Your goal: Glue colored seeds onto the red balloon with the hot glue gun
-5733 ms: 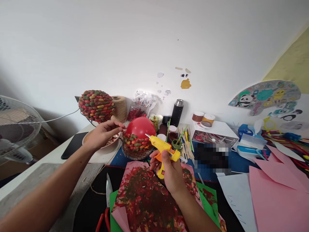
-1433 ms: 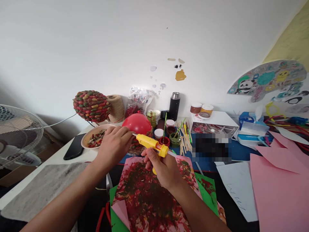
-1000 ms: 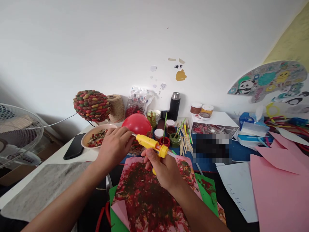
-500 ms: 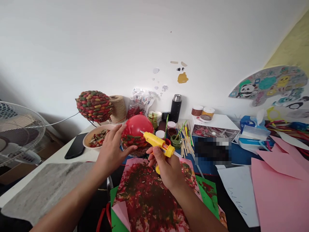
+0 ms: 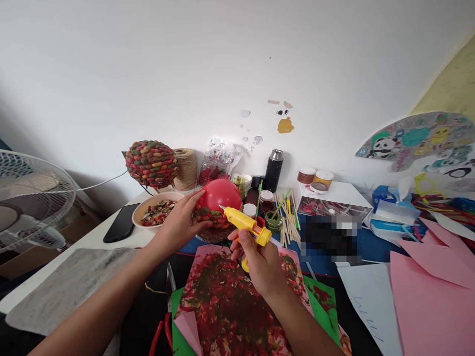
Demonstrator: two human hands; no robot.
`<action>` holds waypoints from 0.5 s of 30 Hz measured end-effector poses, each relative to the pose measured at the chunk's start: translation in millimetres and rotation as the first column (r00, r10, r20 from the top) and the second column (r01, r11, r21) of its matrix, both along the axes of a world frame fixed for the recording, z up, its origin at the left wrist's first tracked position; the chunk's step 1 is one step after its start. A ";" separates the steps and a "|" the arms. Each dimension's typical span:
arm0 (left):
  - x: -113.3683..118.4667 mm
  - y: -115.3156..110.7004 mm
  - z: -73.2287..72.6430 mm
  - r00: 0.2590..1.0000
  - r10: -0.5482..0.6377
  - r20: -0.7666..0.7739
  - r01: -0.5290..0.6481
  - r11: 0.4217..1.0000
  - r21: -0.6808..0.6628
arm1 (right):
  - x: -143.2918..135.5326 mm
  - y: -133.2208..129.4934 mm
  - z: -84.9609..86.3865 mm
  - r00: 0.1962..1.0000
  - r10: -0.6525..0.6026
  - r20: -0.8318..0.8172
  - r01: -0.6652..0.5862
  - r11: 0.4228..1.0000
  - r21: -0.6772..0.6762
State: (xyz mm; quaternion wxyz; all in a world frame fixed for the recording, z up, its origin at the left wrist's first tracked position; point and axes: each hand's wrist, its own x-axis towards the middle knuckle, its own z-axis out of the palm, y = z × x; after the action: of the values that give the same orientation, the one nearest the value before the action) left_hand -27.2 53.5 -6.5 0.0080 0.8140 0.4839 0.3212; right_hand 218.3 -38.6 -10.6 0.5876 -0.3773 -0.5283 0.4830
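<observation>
A red balloon point(image 5: 221, 195) stands behind the paint-smeared sheet, its lower part ringed by red and green pieces point(image 5: 211, 217). My left hand point(image 5: 181, 220) lies against the balloon's left side, fingers spread and holding nothing. In my right hand point(image 5: 260, 254) is a yellow glue gun point(image 5: 245, 222), its nozzle pointing left at the front of the balloon; whether the tip touches is hard to tell. A bowl of coloured shells point(image 5: 158, 210) sits to the left. Behind it stands a finished-looking ball covered with similar pieces point(image 5: 152, 164).
Paint jars point(image 5: 273, 221), wooden sticks point(image 5: 289, 217) and a black flask point(image 5: 273, 171) stand behind my right hand. A phone point(image 5: 121, 223), grey cloth point(image 5: 70, 282) and fan point(image 5: 33, 198) are left. Red-handled scissors point(image 5: 167, 326) lie in front; pink paper point(image 5: 426, 301) is right.
My left hand has closed in on the balloon and now rests at its side. The glue gun stays beside the balloon in my right hand. The view has shifted slightly.
</observation>
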 end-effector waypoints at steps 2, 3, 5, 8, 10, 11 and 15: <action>-4.5 4.3 4.8 1.000 -0.022 0.005 0.022 0.999 -0.033 | -0.1 -0.2 0.1 1.000 0.000 -0.003 0.000 1.000 -0.004; -6.7 6.2 7.2 0.999 -0.036 0.007 0.036 0.998 -0.055 | -0.1 -0.3 0.3 1.000 -0.001 -0.006 0.001 1.000 -0.007; -11.2 8.8 11.1 0.997 -0.071 0.015 0.072 0.993 -0.098 | 0.0 -0.8 0.9 1.000 -0.004 -0.014 0.003 1.000 -0.013; -16.4 9.1 13.1 0.994 -0.099 0.035 0.103 0.987 -0.127 | 0.5 -1.8 2.7 1.000 -0.002 -0.018 0.002 1.000 -0.018; -17.8 7.3 11.5 0.994 -0.095 0.043 0.100 0.988 -0.119 | 0.9 -2.4 3.9 1.000 0.001 -0.017 -0.001 1.000 -0.021; -17.8 6.1 10.1 0.995 -0.089 0.042 0.093 0.990 -0.109 | 1.0 -2.5 4.3 1.000 0.000 -0.016 -0.001 1.000 -0.022; -12.7 1.7 4.2 0.997 -0.069 0.028 0.071 0.997 -0.040 | 0.2 -2.1 2.7 1.000 -0.013 -0.011 0.013 1.000 -0.019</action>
State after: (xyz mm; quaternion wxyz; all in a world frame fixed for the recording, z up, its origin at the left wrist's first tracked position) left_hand -39.9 55.2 -2.3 0.0421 0.8258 0.4613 0.3216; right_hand 218.5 -40.7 -7.9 0.5900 -0.3838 -0.5179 0.4862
